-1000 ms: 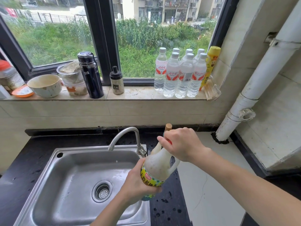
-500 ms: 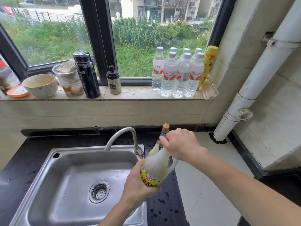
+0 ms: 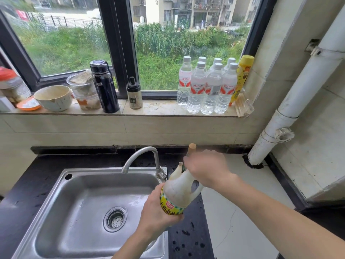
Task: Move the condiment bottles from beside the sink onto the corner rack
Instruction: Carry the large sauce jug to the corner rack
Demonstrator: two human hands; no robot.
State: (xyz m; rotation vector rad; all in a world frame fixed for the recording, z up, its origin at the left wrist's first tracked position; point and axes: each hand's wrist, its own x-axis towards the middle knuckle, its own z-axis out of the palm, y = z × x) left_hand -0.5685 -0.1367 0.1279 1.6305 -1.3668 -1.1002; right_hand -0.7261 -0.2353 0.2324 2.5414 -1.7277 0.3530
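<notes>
A whitish jug bottle (image 3: 179, 187) with a yellow label and a side handle hangs tilted over the sink's right rim. My left hand (image 3: 155, 212) grips its lower body around the label. Its bare spout shows at the top. Just behind it stands a second bottle with a tan cap (image 3: 192, 148) and a dark neck. My right hand (image 3: 207, 169), blurred, is closed around that neck below the cap and hides most of the bottle. No corner rack is in view.
A steel sink (image 3: 74, 202) with a curved faucet (image 3: 141, 156) fills the lower left. The sill holds several water bottles (image 3: 205, 88), a yellow bottle (image 3: 243, 71), a spice bottle (image 3: 134, 94), a black flask (image 3: 103, 86) and a bowl (image 3: 53, 98). A white pipe (image 3: 291, 109) rises at the right.
My right hand has slid right, off the jug's top, so the spout now shows. The jug in my left hand has barely moved.
</notes>
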